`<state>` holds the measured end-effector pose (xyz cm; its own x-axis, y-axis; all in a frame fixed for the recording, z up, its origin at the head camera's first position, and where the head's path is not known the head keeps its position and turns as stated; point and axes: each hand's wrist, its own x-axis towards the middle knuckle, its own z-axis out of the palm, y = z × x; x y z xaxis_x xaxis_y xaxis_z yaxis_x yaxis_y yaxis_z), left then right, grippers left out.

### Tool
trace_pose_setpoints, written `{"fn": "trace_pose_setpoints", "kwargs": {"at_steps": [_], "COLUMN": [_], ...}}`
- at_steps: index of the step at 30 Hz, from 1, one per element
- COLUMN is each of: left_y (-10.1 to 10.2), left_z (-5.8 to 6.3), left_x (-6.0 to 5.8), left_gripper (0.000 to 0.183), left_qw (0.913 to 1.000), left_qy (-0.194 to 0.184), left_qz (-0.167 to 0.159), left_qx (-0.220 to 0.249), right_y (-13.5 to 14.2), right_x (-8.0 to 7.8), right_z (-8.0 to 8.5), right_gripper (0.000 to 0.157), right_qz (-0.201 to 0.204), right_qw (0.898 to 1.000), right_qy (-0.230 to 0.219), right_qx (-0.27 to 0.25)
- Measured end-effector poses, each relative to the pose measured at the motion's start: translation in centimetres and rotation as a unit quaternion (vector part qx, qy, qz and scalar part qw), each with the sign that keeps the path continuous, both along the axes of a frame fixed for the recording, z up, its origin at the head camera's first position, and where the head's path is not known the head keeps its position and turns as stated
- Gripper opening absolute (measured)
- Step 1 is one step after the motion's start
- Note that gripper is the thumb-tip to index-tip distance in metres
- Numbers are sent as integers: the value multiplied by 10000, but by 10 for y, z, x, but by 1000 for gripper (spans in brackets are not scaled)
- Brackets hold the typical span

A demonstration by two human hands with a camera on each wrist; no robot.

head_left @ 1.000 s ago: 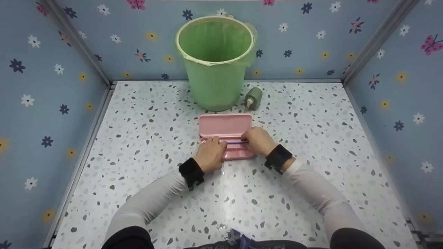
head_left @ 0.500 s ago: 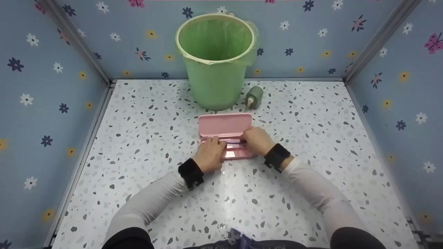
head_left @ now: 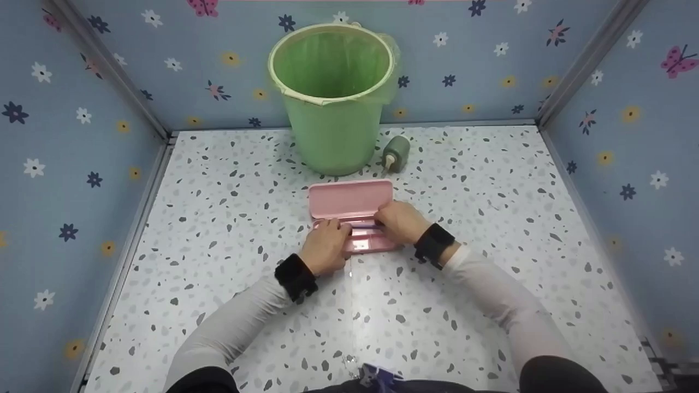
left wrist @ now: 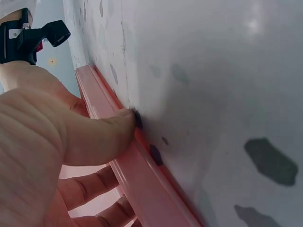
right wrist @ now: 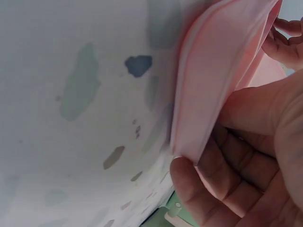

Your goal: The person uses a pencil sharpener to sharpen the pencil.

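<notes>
A pink pencil case (head_left: 349, 198) lies with its lid folded back. A thin purple pen (head_left: 365, 226) rests lengthwise in its rear compartment. My left hand (head_left: 326, 245) grips the case's left front; in the left wrist view the thumb (left wrist: 102, 135) presses the front wall (left wrist: 147, 189) from outside while fingers reach over into the case. At the right end, my right hand (head_left: 403, 222) pinches the pen's end, with fingertips largely hidden. In the right wrist view, other fingers (right wrist: 189, 182) of that hand touch the outside of the end wall (right wrist: 203, 90).
A green bin (head_left: 336, 131) with a liner stands behind the case against the patterned back wall (head_left: 464, 60). A grey-green nozzle bottle (head_left: 397, 153) lies right of it. Blue flowered panels bound the speckled tabletop (head_left: 480, 185) on both sides.
The pen tilted slightly about half a second ago and now lies level again between my hands. The head view has shifted a little; both hands stay at the case.
</notes>
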<state>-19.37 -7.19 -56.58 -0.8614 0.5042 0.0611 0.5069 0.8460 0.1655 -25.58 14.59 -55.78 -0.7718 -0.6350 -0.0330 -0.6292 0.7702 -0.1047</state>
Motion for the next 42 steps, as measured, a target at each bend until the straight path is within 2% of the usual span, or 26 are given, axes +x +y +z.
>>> {"fn": "trace_pose_setpoints", "kwargs": {"at_steps": [5,11,19,27,35,42], "left_y": [-7,-9,-15,-18,-15,-8], "left_z": [1,0,8,19,35,41], "left_x": [-1,-1,-1,-9,-19,-23], "left_gripper": [59,57,49,43,67,70], "left_qw": [9991,9977,9947,9899,9866,9883], "left_qy": [21,-122,256,852,1252,1314], "left_qz": [-5,-86,-419,-286,-173,-284], "left_qx": [425,663,905,1094,1032,724], "right_y": [4,7,9,8,5,2], "right_x": [-4,-3,0,-1,7,11], "right_z": [0,-2,6,17,26,33], "right_gripper": [4,7,14,17,14,14], "right_qz": [235,237,124,205,381,531], "right_qw": [9990,9973,9960,9958,9917,9892], "right_qy": [26,79,90,307,741,885], "right_qx": [-389,-696,-878,-842,-979,-1042]}}
